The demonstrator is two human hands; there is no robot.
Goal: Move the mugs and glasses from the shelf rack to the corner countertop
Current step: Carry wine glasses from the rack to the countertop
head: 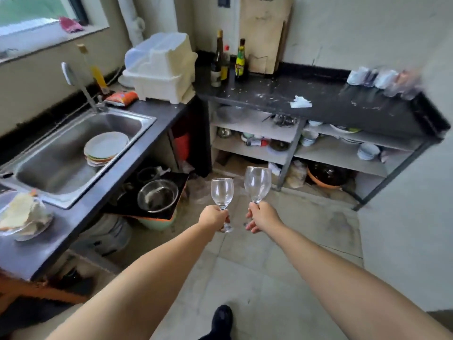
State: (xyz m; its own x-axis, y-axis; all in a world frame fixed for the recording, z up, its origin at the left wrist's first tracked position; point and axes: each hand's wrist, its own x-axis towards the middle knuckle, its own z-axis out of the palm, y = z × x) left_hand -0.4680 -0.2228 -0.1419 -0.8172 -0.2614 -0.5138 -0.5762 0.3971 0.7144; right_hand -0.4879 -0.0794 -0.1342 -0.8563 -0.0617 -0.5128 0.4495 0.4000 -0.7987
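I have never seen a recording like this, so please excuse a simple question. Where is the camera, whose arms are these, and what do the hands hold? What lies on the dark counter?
There is no machine here. A person wears one wide-angle camera on the head, looking forward and down, so the two arms you see are that person's own. This is the only picture.

The left hand grips the stem of a wine glass. The right hand holds a second wine glass the same way. Both glasses are clear, upright and look empty.

Ahead is the dark corner countertop. On it stand some bottles near the corner, a crumpled white paper in the middle, and a blurred row of cups or glasses at the far right. To the left is a sink with a stack of plates inside.
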